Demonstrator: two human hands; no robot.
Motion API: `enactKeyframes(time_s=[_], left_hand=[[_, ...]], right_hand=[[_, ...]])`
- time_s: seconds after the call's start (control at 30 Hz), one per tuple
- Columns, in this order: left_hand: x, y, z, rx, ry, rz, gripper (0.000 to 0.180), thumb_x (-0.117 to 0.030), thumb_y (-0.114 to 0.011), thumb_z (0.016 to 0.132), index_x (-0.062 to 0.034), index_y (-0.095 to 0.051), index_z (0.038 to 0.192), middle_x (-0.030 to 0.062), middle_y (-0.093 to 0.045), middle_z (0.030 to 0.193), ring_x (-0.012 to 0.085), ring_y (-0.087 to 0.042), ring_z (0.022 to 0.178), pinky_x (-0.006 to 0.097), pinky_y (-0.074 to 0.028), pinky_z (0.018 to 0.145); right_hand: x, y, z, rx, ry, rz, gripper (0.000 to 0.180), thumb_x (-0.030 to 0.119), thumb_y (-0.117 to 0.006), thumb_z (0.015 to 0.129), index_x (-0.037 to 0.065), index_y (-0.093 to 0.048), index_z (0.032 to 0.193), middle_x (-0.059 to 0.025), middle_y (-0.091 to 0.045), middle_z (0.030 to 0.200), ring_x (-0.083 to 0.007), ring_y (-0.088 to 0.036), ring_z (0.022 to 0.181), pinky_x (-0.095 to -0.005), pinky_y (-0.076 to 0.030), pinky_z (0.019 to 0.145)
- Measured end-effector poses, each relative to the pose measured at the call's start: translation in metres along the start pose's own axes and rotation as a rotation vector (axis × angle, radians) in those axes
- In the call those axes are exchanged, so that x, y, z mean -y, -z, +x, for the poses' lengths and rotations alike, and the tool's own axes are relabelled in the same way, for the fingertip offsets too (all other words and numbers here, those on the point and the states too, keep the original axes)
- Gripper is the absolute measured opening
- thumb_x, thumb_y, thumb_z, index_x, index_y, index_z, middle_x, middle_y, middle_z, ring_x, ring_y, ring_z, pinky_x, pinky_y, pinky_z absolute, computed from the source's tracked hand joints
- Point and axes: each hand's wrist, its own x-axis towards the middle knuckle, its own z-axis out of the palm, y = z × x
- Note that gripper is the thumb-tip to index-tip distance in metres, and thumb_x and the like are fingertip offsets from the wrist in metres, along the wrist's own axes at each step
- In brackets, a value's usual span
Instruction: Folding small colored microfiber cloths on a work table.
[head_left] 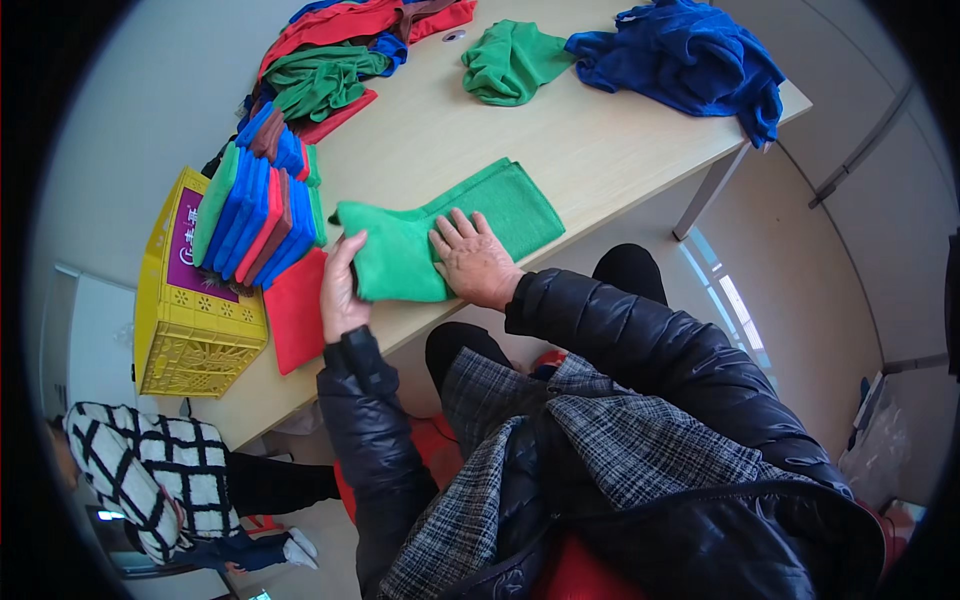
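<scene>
A green cloth point(515, 210), partly folded, lies along the near edge of the table. Its left end is lifted and bent over, with my left hand point(345, 285) gripping that edge between thumb and fingers. My right hand point(475, 260) rests flat on the middle of the cloth, fingers spread. Just left of my left hand, a folded red cloth point(297, 310) lies at the table edge. Beyond it stands a row of folded cloths point(255, 215) in green, blue, red and brown.
A yellow plastic basket point(205, 330) stands at the table's left. Farther off lie a heap of red and green cloths point(325, 75), a crumpled green cloth point(512, 62) and a blue cloth pile point(690, 60). A person in a checked top point(165, 470) is at lower left.
</scene>
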Motion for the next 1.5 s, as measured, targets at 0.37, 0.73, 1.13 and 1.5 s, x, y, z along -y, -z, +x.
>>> enactKeyframes(time_s=[0.37, 0.73, 1.13, 1.5], left_hand=[[0.061, -0.116, 0.073, 0.129, -0.192, 0.640, 0.010, -0.011, -0.070, 0.081, -0.0044, -0.064, 0.077, 0.0010, -0.061, 0.067, 0.0120, -0.058, 0.055, 0.028, -0.048, 0.050], [0.130, -0.160, 0.102, -0.044, -0.420, 1.297, 0.023, -0.017, -0.070, 0.070, 0.0028, -0.060, 0.067, 0.0171, -0.063, 0.062, 0.0269, -0.064, 0.052, 0.040, -0.052, 0.052], [0.083, -0.089, 0.033, -0.022, -0.792, 1.228, 0.021, -0.017, -0.059, 0.099, 0.0029, -0.059, 0.103, 0.0130, -0.065, 0.095, 0.0301, -0.066, 0.086, 0.040, -0.054, 0.080], [0.123, -0.045, 0.029, 0.078, -0.677, 1.758, 0.061, -0.042, -0.049, 0.100, -0.0057, -0.039, 0.149, 0.0175, -0.031, 0.159, 0.0367, -0.022, 0.149, 0.057, -0.023, 0.118]], right_hand=[[0.008, 0.031, -0.074, -0.083, 0.153, 0.123, 0.044, 0.022, -0.057, 0.088, -0.006, -0.058, 0.122, -0.0206, -0.056, 0.129, -0.0383, -0.044, 0.132, -0.0528, -0.027, 0.116], [0.001, 0.017, -0.085, -0.357, 0.130, 0.289, 0.035, 0.013, -0.057, 0.078, 0.004, -0.060, 0.111, -0.0164, -0.060, 0.109, -0.0337, -0.054, 0.107, -0.0460, -0.042, 0.096], [-0.009, 0.030, -0.090, -0.102, 0.109, 0.206, 0.054, 0.018, -0.057, 0.082, -0.006, -0.054, 0.130, -0.0202, -0.050, 0.140, -0.0369, -0.040, 0.137, -0.0503, -0.022, 0.121], [0.008, 0.083, -0.075, 0.039, 0.052, 0.363, 0.029, 0.015, -0.060, 0.082, -0.003, -0.059, 0.105, -0.0206, -0.062, 0.099, -0.0337, -0.060, 0.100, -0.0465, -0.048, 0.088]])
